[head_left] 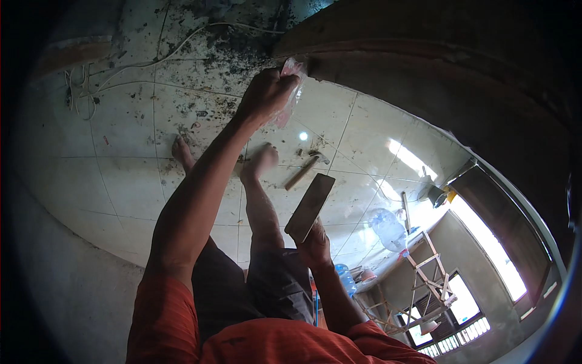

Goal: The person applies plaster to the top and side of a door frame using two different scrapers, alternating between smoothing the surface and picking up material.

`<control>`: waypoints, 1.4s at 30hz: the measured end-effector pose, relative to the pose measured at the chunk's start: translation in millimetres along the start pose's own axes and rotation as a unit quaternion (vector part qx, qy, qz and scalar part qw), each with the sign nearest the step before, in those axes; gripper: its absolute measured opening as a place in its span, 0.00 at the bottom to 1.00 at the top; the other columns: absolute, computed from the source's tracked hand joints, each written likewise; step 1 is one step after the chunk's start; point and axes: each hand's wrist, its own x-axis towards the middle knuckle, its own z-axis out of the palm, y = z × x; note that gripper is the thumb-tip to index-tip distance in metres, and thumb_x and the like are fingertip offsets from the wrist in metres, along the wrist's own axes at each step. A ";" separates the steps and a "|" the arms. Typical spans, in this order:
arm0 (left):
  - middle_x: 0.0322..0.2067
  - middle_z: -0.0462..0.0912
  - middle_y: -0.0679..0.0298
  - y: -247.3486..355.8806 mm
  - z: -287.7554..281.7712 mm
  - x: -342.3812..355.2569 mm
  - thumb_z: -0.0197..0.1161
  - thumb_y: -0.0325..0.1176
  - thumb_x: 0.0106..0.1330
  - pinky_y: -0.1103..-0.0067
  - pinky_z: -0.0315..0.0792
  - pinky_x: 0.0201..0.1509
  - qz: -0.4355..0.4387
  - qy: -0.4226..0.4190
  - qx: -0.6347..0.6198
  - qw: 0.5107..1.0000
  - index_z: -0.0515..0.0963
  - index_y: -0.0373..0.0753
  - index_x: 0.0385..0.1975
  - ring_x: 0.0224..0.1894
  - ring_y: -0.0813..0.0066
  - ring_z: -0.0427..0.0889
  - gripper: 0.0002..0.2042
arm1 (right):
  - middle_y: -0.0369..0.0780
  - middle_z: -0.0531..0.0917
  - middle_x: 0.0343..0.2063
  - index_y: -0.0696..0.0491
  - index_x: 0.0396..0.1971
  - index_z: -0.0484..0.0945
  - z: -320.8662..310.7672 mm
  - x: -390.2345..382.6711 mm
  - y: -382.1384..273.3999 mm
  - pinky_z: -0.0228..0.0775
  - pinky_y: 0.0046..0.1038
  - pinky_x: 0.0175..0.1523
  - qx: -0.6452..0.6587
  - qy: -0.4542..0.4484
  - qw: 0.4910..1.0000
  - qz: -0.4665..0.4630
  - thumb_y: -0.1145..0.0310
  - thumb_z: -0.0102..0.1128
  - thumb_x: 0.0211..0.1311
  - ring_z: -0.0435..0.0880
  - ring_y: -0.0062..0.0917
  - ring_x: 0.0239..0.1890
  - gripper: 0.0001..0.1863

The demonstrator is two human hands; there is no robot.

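Flat rectangular brown-grey block (312, 206): located in the right hand (314, 246), held at a slant above the floor, its lower end in the grip. Right fingers are closed on that end; their exact placement is partly hidden by the block. Material of the block cannot be determined.

Beneath and around the hand: the person's red fabric shirt (273, 343) and dark trousers (279, 291).

Left hand (265, 94): arm extended well forward of the right. Its fingers are bunched together, pinching a piece of transparent plastic wrapping with pink-red patches (292, 65). The wrapping lies at the edge of a large dark brown panel (424, 79); whether it touches the panel cannot be told.

Below: pale square-tiled floor (121, 188), bearing two bare feet, left (181, 151) and right (262, 161). A hammer with a wooden handle and metal head (302, 173) lies on the tiles, near the right foot. Dark specks and stains are concentrated ahead of the feet, where a thin whitish cable (242, 24) runs in a loose curve.

Farther off, to the right: a large translucent plastic bottle (387, 229), a blue plastic bottle (345, 280), a light wooden frame (431, 259) and a bright window (464, 298) in a grey wall (509, 321).
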 end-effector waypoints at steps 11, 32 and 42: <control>0.10 0.68 0.65 50.3 -9.7 -32.5 0.58 0.43 0.67 0.73 0.63 0.23 0.060 0.002 0.053 0.997 0.75 0.33 0.19 0.17 0.81 0.66 0.19 | 0.43 0.78 0.47 0.57 0.58 0.65 20.3 -12.5 0.6 0.68 0.35 0.61 0.022 0.022 0.999 -0.033 0.58 0.45 0.75 0.78 0.29 0.52 0.21; 0.12 0.70 0.57 210.5 -36.8 -117.5 0.58 0.46 0.66 0.70 0.68 0.28 0.125 0.028 0.147 0.981 0.76 0.30 0.21 0.18 0.74 0.71 0.21 | 0.41 0.77 0.49 0.56 0.56 0.67 52.9 -63.3 -5.5 0.67 0.33 0.62 0.065 -0.050 0.989 -0.119 0.59 0.47 0.75 0.76 0.27 0.54 0.19; 0.20 0.76 0.44 309.6 -53.7 -181.2 0.55 0.40 0.65 0.64 0.71 0.31 0.144 0.010 0.125 0.982 0.75 0.28 0.24 0.23 0.48 0.79 0.18 | 0.35 0.79 0.52 0.49 0.56 0.72 52.7 -94.5 -28.3 0.68 0.32 0.58 -0.073 -0.040 0.981 -0.175 0.55 0.51 0.73 0.77 0.25 0.53 0.19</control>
